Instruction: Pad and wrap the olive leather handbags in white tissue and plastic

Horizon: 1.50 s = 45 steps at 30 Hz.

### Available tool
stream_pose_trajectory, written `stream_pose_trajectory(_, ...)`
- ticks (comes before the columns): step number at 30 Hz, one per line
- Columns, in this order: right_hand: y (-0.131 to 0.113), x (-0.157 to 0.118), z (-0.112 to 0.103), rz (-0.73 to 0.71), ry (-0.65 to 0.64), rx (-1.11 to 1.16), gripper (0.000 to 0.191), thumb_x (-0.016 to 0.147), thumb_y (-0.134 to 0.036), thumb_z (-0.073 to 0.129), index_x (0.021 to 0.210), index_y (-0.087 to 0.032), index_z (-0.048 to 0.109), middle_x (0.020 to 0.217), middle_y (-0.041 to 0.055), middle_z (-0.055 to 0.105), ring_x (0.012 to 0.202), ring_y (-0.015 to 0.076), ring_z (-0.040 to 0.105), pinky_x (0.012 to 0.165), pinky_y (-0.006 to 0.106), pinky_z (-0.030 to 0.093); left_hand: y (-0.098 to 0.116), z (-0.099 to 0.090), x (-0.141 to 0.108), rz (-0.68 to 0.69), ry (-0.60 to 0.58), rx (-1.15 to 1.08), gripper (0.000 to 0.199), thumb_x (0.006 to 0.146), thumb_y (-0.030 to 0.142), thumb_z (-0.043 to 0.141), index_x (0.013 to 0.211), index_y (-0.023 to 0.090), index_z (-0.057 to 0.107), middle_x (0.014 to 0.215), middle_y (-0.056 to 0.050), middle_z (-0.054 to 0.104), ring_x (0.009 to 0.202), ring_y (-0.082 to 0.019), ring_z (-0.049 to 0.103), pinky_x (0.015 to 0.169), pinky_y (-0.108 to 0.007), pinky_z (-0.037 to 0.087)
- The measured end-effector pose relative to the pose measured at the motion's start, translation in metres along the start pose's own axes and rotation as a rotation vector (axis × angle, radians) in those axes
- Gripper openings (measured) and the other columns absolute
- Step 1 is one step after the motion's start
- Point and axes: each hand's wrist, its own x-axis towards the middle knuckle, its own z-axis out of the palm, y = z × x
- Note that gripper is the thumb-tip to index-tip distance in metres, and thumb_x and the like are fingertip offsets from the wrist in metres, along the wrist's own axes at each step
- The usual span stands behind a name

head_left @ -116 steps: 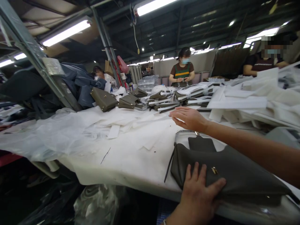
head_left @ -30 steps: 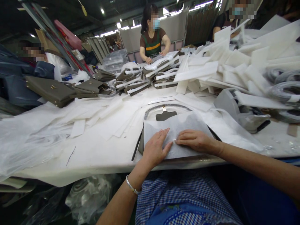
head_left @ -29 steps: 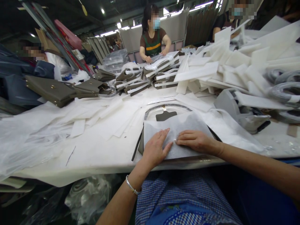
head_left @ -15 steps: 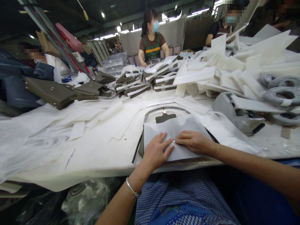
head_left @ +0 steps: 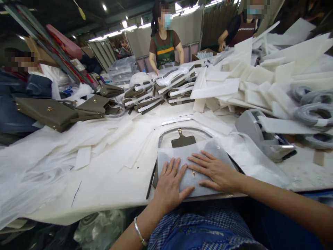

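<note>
On white sheet (head_left: pixel 187 180), hands (head_left: pixel 168 187) (head_left: pixel 217 172) outspread

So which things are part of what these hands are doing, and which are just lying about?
In use:
white sheet, under the fingers
olive bag, mostly covered by it
metal clasp

Seemingly just lying about:
grey tape dispenser
grey coils
piled white pieces
other olive bags

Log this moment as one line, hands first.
left hand: palm-down on pale sheet | right hand: palm-down on same sheet | bag: mostly covered by sheet | gold clasp: visible between hands
</note>
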Motion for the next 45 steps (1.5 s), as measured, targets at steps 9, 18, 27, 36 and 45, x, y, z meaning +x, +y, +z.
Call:
stream_pose_trajectory(9, 0.001, 0.001, -0.009, 0.01, 0.02, 0.008, 0.074, 0.093, -0.053, 0.054, 0.156, -0.026, 0.026, 0.159, 0.0089, 0.034, 0.145, 0.0306, 0.034, 0.117, 0.054, 0.031, -0.006, 0.004, 0.002, 0.08, 0.101, 0.126, 0.079, 0.089, 0.064, 0.05, 0.153, 0.021, 0.033, 0.16, -0.012, 0.031, 0.147, -0.034, 0.03, 0.112, -0.052, 0.038)
stream_pose_trajectory(18, 0.026, 0.004, 0.021, -0.056, 0.204, -0.034, 0.076, 0.094, -0.052, 0.054, 0.156, -0.015, 0.027, 0.135, 0.0109, 0.062, 0.129, 0.0268, 0.056, 0.099, 0.042, 0.053, -0.031, 0.013, 0.015, 0.153, 0.155, 0.202, 0.051, 0.097, 0.046, 0.046, 0.142, 0.023, 0.052, 0.146, -0.004, 0.054, 0.136, -0.024, 0.048, 0.11, -0.035, 0.04)
stream_pose_trajectory(27, 0.051, 0.008, -0.003, 0.277, 0.15, -0.06, 0.068, 0.092, -0.052, 0.056, 0.149, -0.016, 0.042, 0.14, 0.0152, 0.058, 0.124, 0.0349, 0.057, 0.103, 0.056, 0.048, -0.036, -0.015, 0.056, -0.084, 0.068, 0.062, 0.051, 0.099, 0.049, 0.044, 0.136, 0.015, 0.055, 0.134, -0.007, 0.064, 0.122, -0.025, 0.06, 0.115, -0.048, 0.037)
stream_pose_trajectory(36, 0.05, 0.02, -0.024, 0.305, 0.14, 0.016, 0.037, 0.091, -0.058, 0.055, 0.101, -0.024, 0.067, 0.09, 0.0106, 0.069, 0.085, 0.0306, 0.062, 0.077, 0.048, 0.049, -0.046, -0.033, 0.068, -0.096, -0.039, -0.132, 0.045, 0.092, 0.061, 0.051, 0.099, 0.018, 0.063, 0.09, -0.008, 0.067, 0.084, -0.026, 0.063, 0.077, -0.044, 0.055)
stream_pose_trajectory(45, 0.056, 0.037, -0.023, 0.242, 0.035, 0.043, 0.032, 0.098, -0.049, 0.046, 0.085, -0.023, 0.059, 0.072, 0.0049, 0.063, 0.065, 0.0235, 0.057, 0.064, 0.037, 0.041, -0.044, -0.03, 0.075, -0.156, -0.105, -0.145, 0.037, 0.097, 0.054, 0.043, 0.089, 0.021, 0.059, 0.08, -0.004, 0.064, 0.074, -0.024, 0.06, 0.066, -0.039, 0.048)
